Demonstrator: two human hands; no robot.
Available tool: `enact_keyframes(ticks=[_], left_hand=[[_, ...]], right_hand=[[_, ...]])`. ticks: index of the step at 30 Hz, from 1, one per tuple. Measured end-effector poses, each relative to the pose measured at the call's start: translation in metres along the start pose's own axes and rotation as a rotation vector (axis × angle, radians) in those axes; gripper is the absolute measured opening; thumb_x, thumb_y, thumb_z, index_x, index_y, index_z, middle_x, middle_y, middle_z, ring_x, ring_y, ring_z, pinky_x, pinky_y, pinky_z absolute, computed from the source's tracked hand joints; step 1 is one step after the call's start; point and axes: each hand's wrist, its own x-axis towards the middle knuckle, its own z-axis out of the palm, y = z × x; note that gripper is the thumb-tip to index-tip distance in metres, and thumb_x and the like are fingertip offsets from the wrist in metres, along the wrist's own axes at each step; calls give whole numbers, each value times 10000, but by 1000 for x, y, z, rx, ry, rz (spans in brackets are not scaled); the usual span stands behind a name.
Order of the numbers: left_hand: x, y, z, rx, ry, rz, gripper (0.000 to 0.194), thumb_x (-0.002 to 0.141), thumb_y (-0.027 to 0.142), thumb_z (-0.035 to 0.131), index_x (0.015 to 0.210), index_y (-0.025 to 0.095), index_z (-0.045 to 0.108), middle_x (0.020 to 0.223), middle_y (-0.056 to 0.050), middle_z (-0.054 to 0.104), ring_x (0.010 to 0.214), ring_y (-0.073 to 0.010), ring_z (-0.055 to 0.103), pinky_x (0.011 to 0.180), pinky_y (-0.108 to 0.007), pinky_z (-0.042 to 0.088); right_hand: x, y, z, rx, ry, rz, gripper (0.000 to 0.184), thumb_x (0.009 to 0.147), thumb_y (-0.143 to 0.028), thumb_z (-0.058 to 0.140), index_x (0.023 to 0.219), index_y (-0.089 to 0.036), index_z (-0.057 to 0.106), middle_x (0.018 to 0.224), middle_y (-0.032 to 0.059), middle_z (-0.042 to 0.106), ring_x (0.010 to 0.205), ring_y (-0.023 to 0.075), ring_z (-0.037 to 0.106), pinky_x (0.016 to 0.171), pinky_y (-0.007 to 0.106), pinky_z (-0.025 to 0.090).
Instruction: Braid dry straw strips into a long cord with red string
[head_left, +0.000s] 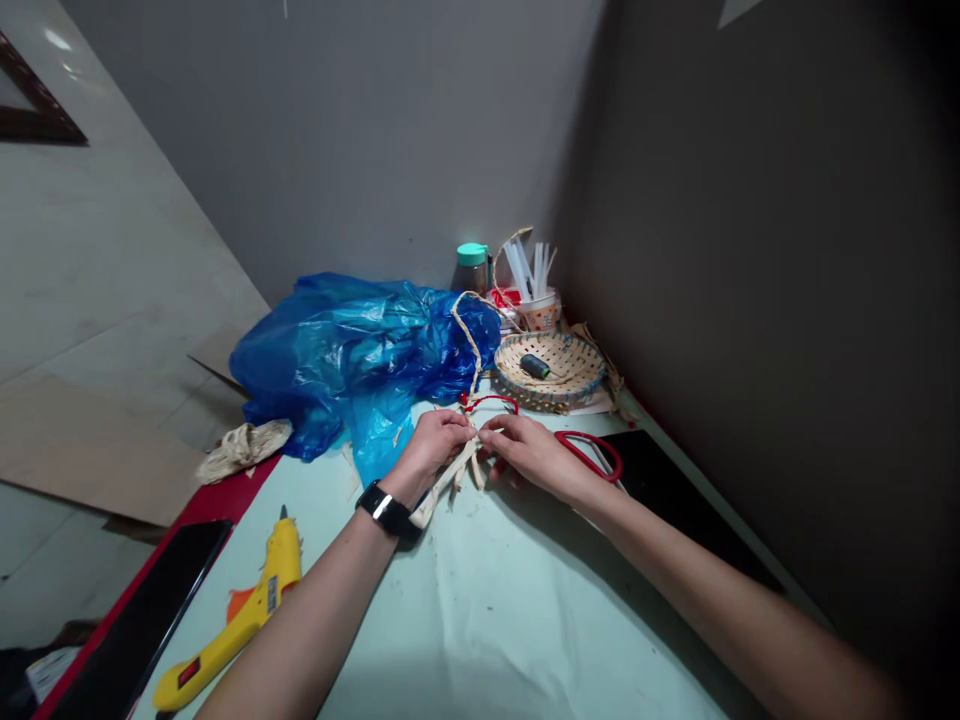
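Forearms (322, 590) reach over the worktop (480, 630); left hand (435, 445) and right hand (526, 453) pinch a braided fibre cord (475, 358) near its loose strands (446, 480).

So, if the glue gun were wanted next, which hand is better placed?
Probably the left hand: the glue gun lies beside its forearm, while the right hand would likely have to reach across that arm. Both hands are at the strips, though.
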Motion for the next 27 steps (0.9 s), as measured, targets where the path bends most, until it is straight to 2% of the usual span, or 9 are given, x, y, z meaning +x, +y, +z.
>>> enact_keyframes(ticks=[4, 8, 13, 19, 23, 27], left_hand=[[-5, -3, 2, 67, 60, 92, 108, 611, 74, 613, 636, 152, 544, 484, 57, 496, 447, -65, 410, 447, -188, 264], [-5, -8, -1, 111, 54, 126, 99, 608, 118, 636, 653, 153, 555, 523, 52, 516, 513, -87, 452, 486, -196, 306], [-7, -8, 0, 10, 30, 60, 162, 641, 207, 664, 738, 156, 544, 552, 71, 496, 463, -52, 398, 469, -189, 271], [-15, -3, 3, -43, 10, -27, 260, 619, 165, 685, 840, 151, 550, 599, 72, 507, 446, -32, 379, 451, -188, 252], [-15, -3, 3, -37, 25, -46, 247, 624, 150, 680, 840, 143, 558, 626, 62, 505, 457, -29, 379, 439, -190, 239], [-15, -2, 3, -31, 37, -44, 230, 635, 136, 675, 836, 144, 564, 656, 57, 505, 465, -22, 378, 438, -184, 240]], right_hand=[[5, 2, 9, 3, -32, 59, 224, 882, -349, 460, 864, -148, 557, 558, 23, 639, 368, 108, 516, 352, 186, 342], [8, 9, 20, 4, -20, 92, 111, 869, -281, 479, 916, -181, 483, 543, -9, 645, 342, 96, 484, 366, 183, 326], [2, 1, 14, -162, 17, 65, 92, 843, -224, 495, 927, -187, 499, 561, -19, 635, 370, 90, 469, 416, 199, 309], [-2, -3, 2, -302, 30, 25, 90, 826, -214, 509, 873, -172, 573, 604, 5, 630, 561, 132, 546, 516, 223, 313], [-4, -3, 2, -378, 52, 21, 96, 815, -196, 503, 839, -173, 593, 643, 0, 616, 593, 129, 514, 535, 229, 297], [-5, -5, 5, -350, 81, 31, 89, 831, -209, 500, 818, -168, 577, 682, 0, 609, 629, 128, 506, 559, 229, 303]])
